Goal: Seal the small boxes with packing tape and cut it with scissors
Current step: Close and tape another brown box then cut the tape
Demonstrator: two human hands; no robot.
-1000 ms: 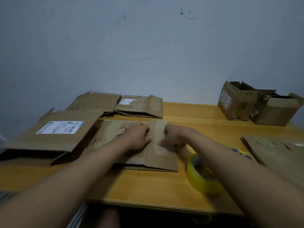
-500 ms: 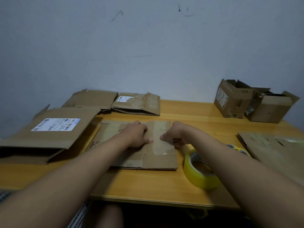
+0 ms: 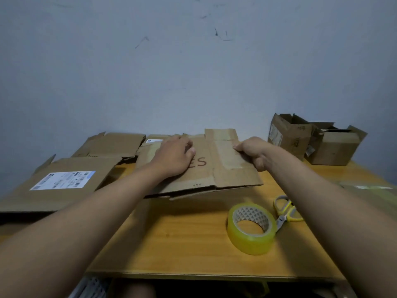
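A flattened cardboard box (image 3: 217, 168) with red letters and an old tape strip is raised off the wooden table (image 3: 182, 237), its near edge tilted up. My left hand (image 3: 174, 155) lies over its upper left part, fingers curled at the middle. My right hand (image 3: 254, 150) grips the box's right edge, thumb on top. A roll of yellowish packing tape (image 3: 251, 227) lies on the table near the front right. Scissors (image 3: 285, 209) with yellow handles lie just right of the roll, partly behind my right forearm.
A large flat box with a white label (image 3: 62, 181) lies at the left. More flattened boxes (image 3: 113, 144) sit behind it. Two small open boxes (image 3: 290, 134) (image 3: 337, 145) stand at the back right. Another flat cardboard (image 3: 378, 192) lies at the right edge.
The flat box has been lifted off the table and tilted, and my hands have moved apart, the right one to the box's right edge. The scissors now show beside the tape roll.
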